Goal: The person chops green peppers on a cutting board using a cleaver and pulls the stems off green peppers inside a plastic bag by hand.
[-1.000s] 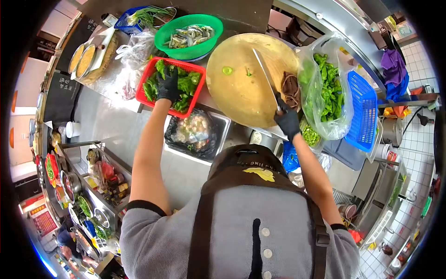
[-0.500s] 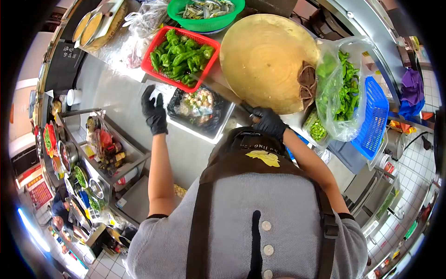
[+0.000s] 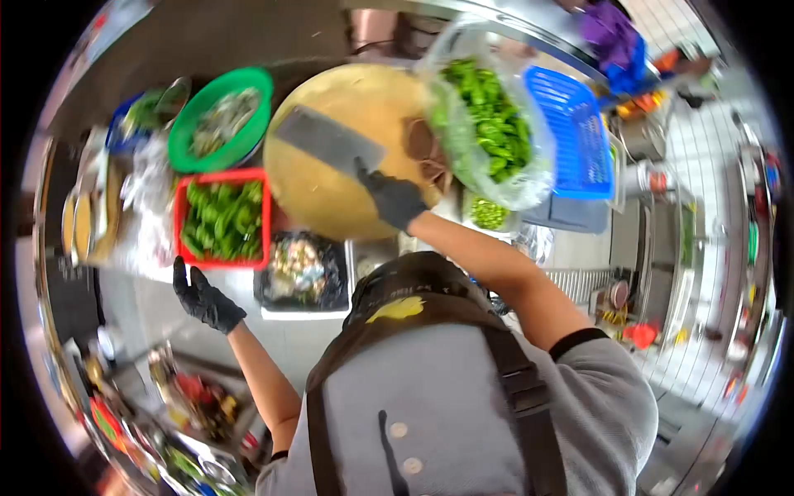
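Note:
My right hand (image 3: 391,194), in a black glove, is at the handle end of a cleaver (image 3: 329,140), fingers closed about it. The broad grey blade points to the far left, over the round wooden chopping board (image 3: 331,202); whether it touches the wood I cannot tell. A brown folded cloth (image 3: 426,149) is at the board's right side, just beyond that hand. My left hand (image 3: 207,302), also black-gloved, holds nothing, its fingers apart. It hovers by the near left corner of a red basket (image 3: 266,217) of green peppers (image 3: 222,219).
A black-lined bin (image 3: 302,273) with scraps sits below the board's near left edge. Behind the red basket stands a green basin (image 3: 263,87) of small fish. To the right are a clear bag of green peppers (image 3: 488,116), a blue basket (image 3: 571,136) and a tub of chopped greens (image 3: 488,212).
My right hand has carried the cleaver forward from the board's near edge to over the board, its blade now flat to view. The left hand stays open. The view has turned and shifted.

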